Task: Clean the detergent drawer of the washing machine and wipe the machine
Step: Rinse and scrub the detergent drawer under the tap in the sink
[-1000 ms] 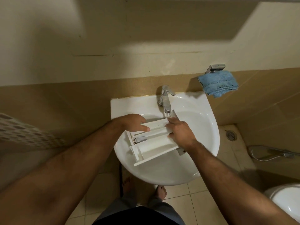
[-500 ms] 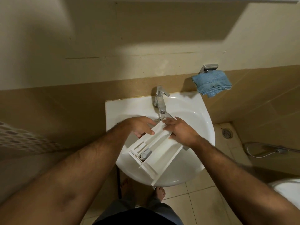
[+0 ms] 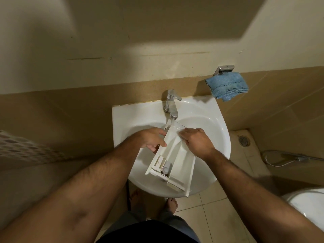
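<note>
both hands grip the detergent drawer (image 3: 172,160) over the sink (image 3: 217,137): left hand (image 3: 151,140) curled round its side, right hand (image 3: 196,142) seemingly pressing inside, under the tap (image 3: 171,104).

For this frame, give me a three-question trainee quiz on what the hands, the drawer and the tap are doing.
1. True or false: the detergent drawer is held over the sink with its far end under the tap.
2. Which hand grips the drawer's left edge? A) left hand B) right hand C) neither
3. Fill in: the blue cloth hangs from a metal holder on the ____.

Key:
1. True; a thin stream of water runs from the spout onto that end.
2. A; the right hand rests on the drawer's upper right part.
3. Wall, to the right of the tap.
</note>
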